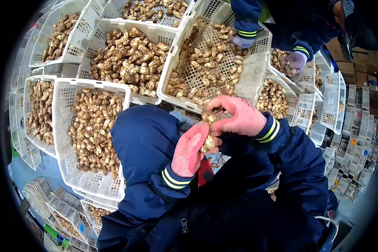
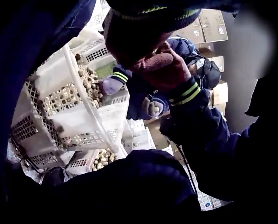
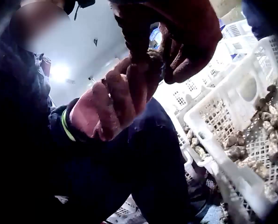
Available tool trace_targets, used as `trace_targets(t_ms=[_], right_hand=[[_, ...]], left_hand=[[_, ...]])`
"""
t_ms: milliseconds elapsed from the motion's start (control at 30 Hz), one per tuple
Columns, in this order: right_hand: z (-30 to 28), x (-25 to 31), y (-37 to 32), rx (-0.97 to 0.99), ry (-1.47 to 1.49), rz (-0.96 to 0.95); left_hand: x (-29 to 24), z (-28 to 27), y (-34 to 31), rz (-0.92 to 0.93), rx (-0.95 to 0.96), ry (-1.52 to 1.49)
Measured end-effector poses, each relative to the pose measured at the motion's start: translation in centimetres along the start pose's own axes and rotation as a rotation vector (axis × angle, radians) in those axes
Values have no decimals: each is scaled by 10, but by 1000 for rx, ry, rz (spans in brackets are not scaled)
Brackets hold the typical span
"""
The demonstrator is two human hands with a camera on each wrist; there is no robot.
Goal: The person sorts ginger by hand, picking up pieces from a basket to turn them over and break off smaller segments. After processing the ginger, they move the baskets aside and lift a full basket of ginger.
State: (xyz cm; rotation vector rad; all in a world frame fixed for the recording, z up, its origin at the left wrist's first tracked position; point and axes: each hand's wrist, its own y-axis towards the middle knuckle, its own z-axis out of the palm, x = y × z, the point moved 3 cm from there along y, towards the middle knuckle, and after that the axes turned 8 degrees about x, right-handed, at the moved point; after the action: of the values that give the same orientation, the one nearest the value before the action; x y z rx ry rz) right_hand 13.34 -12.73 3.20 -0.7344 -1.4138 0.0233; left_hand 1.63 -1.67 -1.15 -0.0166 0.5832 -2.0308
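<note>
Both hands wear pink gloves and meet in front of the chest. My left hand [image 1: 189, 151] curls round a knobbly cream-and-brown tuber [image 1: 208, 144], whose lower end shows by the fingers. From above, my right hand [image 1: 239, 115] pinches a brownish tuber piece [image 1: 208, 117] between thumb and fingers. I cannot tell whether both hands grip one tuber or two. In the right wrist view, the curled fingers of the left hand [image 3: 118, 100] lie against the right hand [image 3: 188, 39]. The left wrist view shows the right hand [image 2: 164, 67] in shadow, the tuber mostly hidden.
Just beyond my hands stands a white perforated crate [image 1: 256, 63] with scattered tubers. More crates of tubers stand at the left, including a fuller crate [image 1: 63, 168]. Across from me, another person's gloved hands [image 1: 293, 63] reach into crates. Stacked cardboard boxes [image 1: 365, 71] stand at the far right.
</note>
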Motion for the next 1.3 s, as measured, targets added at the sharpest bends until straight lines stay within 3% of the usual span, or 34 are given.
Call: trace_targets(t_ms=[33,133,200,267,333,400,433,533,567,633,667,700,733,767,800,833,867,933,967,1000,1067,1133,1200,1267,1300], right_hand=[[0,5,-1,44,-295,-120],[-1,-5,3,114,-343,-264],[-15,-9,8,219,-136,-86],[-42,-10,29,51,-140,-60],[-84,-50,57,-191,-191,-17],[-130,-96,83,-358,-57,153],[-144,-100,95,-438,-155,173],[-158,-101,123,-596,-419,261],[-163,-109,138,-603,-660,357],[-162,-127,167,-541,-967,514],[-166,-135,185,-485,-1089,617],[-170,-146,194,-399,-1178,717],[-173,-168,207,-422,-1456,699],[-169,-150,209,-430,-1455,688],[-163,-138,209,-382,-1383,759],[-153,-134,204,-321,-1304,837],[-152,-133,204,-358,-1294,786],[-154,-139,189,-342,-1378,700],[-164,-145,187,-389,-1162,832],[-172,-168,189,-327,-1216,775],[-171,-171,178,-225,-1147,807],[-161,-161,163,-319,-1084,825],[-171,-172,165,-433,-899,864],[-169,-149,143,-569,-816,724],[-171,-138,133,-605,-818,664]], left_hand=[[0,1,0,-6,47,9],[2,-6,-1,-4,89,30],[-1,-3,-2,36,89,54],[-7,5,-4,62,-43,5],[-6,1,-6,67,-45,-8],[-10,3,-7,86,46,-9],[-9,2,-9,155,76,35],[-24,8,-21,117,56,62],[-32,7,-33,153,84,-24],[-62,4,-55,455,21,-68],[-70,-17,-75,521,-80,-383],[-105,-7,-83,522,264,-359],[-125,-34,-109,703,30,-212],[-144,-63,-131,749,-124,-40],[-152,-91,-155,769,-464,130],[-156,-119,-173,752,-534,286],[-159,-151,-192,734,-597,441],[-168,-222,-246,815,-1033,626],[-176,-176,-232,937,-831,644],[-181,-137,-214,958,-897,747],[-179,-58,-169,937,-578,775],[-150,1,-126,841,-274,668],[-108,35,-83,556,87,447],[-68,47,-51,141,-5,260],[-50,35,-38,87,3,181]])
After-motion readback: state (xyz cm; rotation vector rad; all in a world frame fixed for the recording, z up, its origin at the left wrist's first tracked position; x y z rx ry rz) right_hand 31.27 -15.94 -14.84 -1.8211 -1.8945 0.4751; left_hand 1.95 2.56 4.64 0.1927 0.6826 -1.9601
